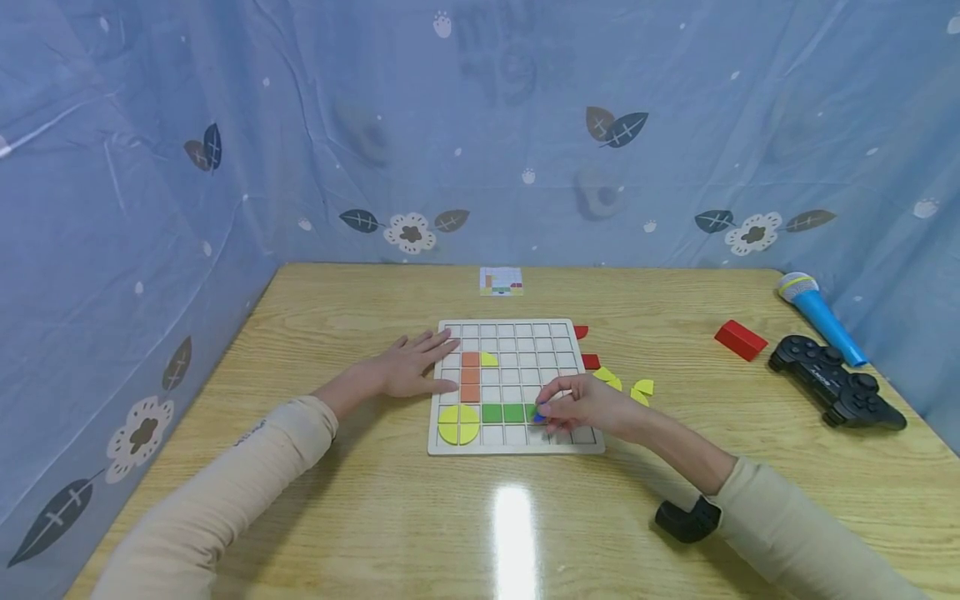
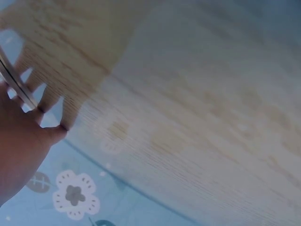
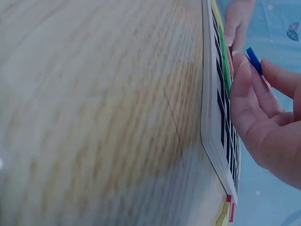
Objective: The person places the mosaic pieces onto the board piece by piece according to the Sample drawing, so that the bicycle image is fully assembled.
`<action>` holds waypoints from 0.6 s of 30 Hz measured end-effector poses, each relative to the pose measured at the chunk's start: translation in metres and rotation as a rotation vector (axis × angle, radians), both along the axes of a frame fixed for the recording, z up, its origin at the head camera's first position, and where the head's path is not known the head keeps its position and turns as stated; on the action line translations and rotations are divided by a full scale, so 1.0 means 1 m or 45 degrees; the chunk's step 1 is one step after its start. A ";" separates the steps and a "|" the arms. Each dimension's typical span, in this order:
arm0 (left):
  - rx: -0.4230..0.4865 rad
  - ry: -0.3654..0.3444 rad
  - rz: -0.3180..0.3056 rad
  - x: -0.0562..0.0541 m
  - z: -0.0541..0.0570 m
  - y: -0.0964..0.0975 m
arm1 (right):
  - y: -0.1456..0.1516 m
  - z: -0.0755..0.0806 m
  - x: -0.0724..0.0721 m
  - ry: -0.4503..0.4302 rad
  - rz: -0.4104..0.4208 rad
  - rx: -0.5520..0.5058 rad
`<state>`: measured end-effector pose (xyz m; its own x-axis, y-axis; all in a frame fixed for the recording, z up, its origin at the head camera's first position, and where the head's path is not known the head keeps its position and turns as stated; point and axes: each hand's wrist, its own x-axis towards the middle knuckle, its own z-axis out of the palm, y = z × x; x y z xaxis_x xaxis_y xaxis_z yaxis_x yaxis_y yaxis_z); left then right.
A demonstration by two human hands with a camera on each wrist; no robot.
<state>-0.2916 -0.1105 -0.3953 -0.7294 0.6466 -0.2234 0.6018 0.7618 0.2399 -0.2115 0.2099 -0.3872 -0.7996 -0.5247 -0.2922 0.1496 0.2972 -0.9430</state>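
Note:
A white grid board (image 1: 551,450) lies on the wooden table. My left hand (image 1: 411,367) rests across its left edge with the fingers spread, holding nothing. Over the lower middle of the board, my right hand (image 1: 581,406) pinches a small blue piece (image 3: 254,61) between thumb and fingers. Green squares (image 1: 504,413) sit in a row just left of those fingers, and the hand partly covers the row's right end. Orange squares (image 1: 470,377) form a column, with a yellow quarter piece (image 1: 489,360) beside its top. Yellow quarters form a circle (image 1: 458,424) at lower left.
Loose yellow pieces (image 1: 642,388) and red pieces (image 1: 591,362) lie right of the board. A small pattern card (image 1: 501,282) is at the table's back. Farther right are a red block (image 1: 741,340), a black game controller (image 1: 836,383) and a blue toy microphone (image 1: 821,318).

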 end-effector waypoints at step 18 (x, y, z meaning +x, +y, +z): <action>-0.006 0.000 0.000 -0.001 -0.001 -0.001 | -0.007 0.006 0.010 0.119 -0.050 0.177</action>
<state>-0.2930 -0.1111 -0.3961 -0.7296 0.6453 -0.2265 0.6016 0.7631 0.2363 -0.2012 0.2030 -0.3811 -0.8456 -0.4524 -0.2833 0.0772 0.4216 -0.9035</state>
